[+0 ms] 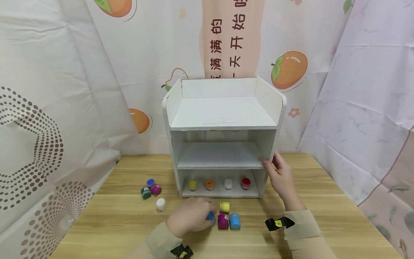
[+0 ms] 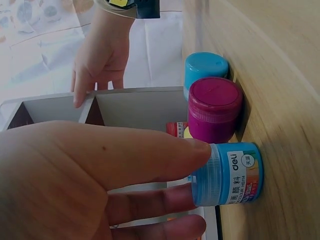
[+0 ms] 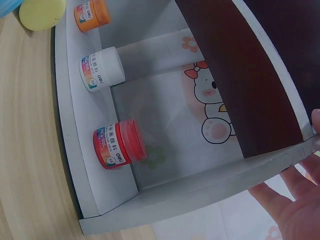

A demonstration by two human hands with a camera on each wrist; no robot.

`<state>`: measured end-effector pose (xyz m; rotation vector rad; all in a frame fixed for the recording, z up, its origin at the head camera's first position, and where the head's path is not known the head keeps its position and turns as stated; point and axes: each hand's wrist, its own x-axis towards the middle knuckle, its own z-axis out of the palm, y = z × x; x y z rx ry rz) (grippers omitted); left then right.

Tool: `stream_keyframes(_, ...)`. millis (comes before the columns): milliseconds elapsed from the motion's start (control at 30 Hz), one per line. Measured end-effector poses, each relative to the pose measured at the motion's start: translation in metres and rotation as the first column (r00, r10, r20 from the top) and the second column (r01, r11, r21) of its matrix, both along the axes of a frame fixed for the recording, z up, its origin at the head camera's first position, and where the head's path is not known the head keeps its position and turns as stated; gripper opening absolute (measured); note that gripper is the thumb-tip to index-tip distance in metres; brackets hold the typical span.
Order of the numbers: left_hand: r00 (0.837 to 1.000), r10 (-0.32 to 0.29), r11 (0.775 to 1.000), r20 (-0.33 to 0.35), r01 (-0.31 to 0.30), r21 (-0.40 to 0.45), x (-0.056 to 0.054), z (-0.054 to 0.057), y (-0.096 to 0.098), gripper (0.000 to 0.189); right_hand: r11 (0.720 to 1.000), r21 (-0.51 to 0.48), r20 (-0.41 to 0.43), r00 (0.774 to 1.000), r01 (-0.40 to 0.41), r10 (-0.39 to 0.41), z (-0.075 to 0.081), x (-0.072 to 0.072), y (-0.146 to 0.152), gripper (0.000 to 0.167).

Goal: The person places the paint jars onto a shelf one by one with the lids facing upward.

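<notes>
My left hand point(image 1: 192, 216) pinches a sky-blue paint jar point(image 2: 242, 172) by its lid end, thumb on one side and fingers on the other. That jar's base is at the wooden table. Beside it are a magenta paint jar point(image 1: 223, 221) and another blue jar point(image 1: 235, 221), with a yellow jar point(image 1: 224, 207) just behind. My right hand point(image 1: 282, 180) grips the right side panel of a white shelf unit point(image 1: 223, 123), thumb at the front edge and fingers along the outside. On the bottom shelf stand yellow point(image 1: 193, 185), orange point(image 1: 209, 184), white point(image 1: 228, 184) and red point(image 1: 245, 183) jars.
Left of the shelf unit lie a blue jar point(image 1: 150, 182), a magenta jar point(image 1: 156, 189) and a dark green jar point(image 1: 146, 192) close together. A white jar point(image 1: 161, 204) is nearer to me. Printed curtains point(image 1: 152, 46) hang behind and beside the table point(image 1: 106, 223).
</notes>
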<state>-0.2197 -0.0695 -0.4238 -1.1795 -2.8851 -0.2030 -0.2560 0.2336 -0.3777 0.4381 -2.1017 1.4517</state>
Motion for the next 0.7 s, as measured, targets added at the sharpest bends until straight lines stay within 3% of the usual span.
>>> stream_keyframes(100,1.0,0.014,1.0,-0.017,-0.014,-0.001,-0.002,-0.002,0.0,0.01,1.0,-0.008,0.002,1.0,-0.001,0.001,-0.001,-0.001,0.0,0.045)
stream_keyframes(300,0.997,0.065,0.998,-0.045,-0.064,0.011,-0.002,-0.004,-0.002,0.027,1.0,-0.004,-0.002,1.0,0.005,-0.005,-0.019,-0.018,0.01,0.048)
stream_keyframes(533,0.994,0.087,0.996,-0.059,-0.087,-0.002,-0.002,-0.003,-0.001,0.025,1.0,0.002,-0.006,1.0,-0.002,0.002,0.0,-0.001,0.001,0.046)
stream_keyframes(700,0.994,0.101,0.995,-0.046,-0.101,-0.004,-0.002,-0.003,-0.001,0.022,1.0,0.006,-0.009,1.0,0.003,-0.002,-0.002,-0.003,0.002,0.046)
